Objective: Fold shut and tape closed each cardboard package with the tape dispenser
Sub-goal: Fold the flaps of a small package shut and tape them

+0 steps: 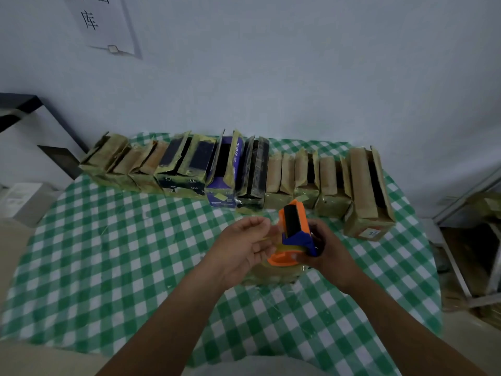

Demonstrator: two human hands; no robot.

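Gripping the orange-and-blue tape dispenser (294,234), the right hand (329,248) is wrapped around its blue handle end, with the fingers curled under the orange body and the roller end tilted up and away from the person. The left hand (244,242) is held just left of the dispenser, palm turned towards it, and a yellowish strip of tape (268,236) drawn from the dispenser appears to be pinched in its curled fingers. The 2 forearms are stretched forward and angled inward, so the hands are brought close together with only the dispenser between them. Directly under the dispenser a tape-covered package (271,275) is laid on the green-checked tablecloth (108,240), largely hidden by the hands. Behind the dispenser a row of cardboard packages (273,172) is lined up along the wall, most with their top flaps standing open. Far beyond the dispenser to the left, a printed sheet (103,23) is taped to the wall.
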